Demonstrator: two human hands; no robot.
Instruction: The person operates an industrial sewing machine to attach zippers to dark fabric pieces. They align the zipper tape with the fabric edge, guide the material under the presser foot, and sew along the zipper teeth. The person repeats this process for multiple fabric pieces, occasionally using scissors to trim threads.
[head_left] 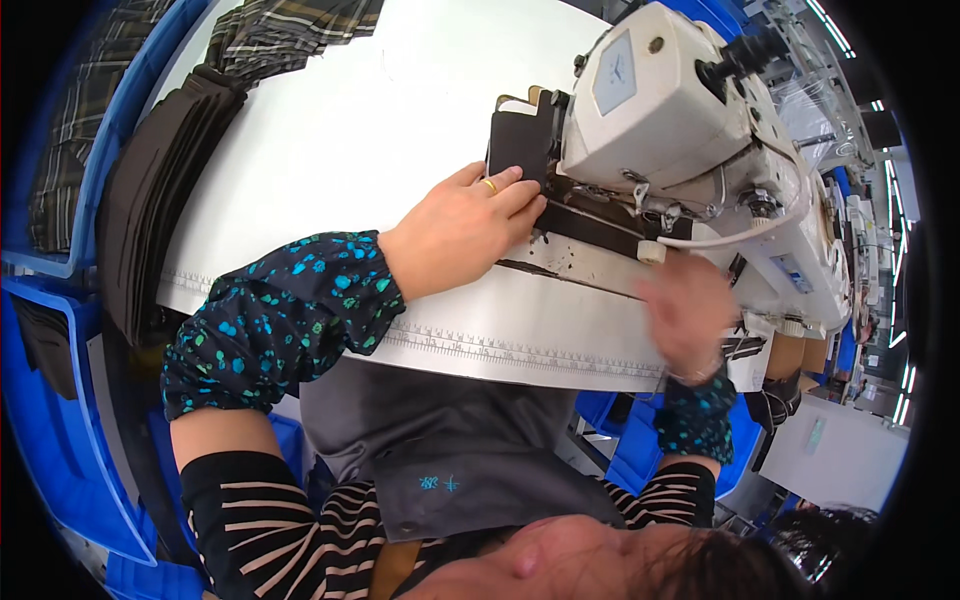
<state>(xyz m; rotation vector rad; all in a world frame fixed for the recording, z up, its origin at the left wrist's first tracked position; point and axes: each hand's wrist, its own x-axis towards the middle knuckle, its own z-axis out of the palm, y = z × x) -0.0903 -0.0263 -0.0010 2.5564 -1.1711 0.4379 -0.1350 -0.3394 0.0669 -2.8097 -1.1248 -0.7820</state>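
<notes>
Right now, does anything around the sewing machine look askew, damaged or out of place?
Nothing stands out. The left hand lies flat on the dark fabric piece at the sewing machine. The right hand is motion-blurred, so what it touches can't be told. The dark fabric stack sits orderly at the white table edge.

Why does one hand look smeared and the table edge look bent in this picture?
In the head view the right hand is motion-blurred, while the left hand, resting on dark fabric at the sewing machine, is sharp; the fisheye lens bows the white table edge and blackens the corners.
</notes>
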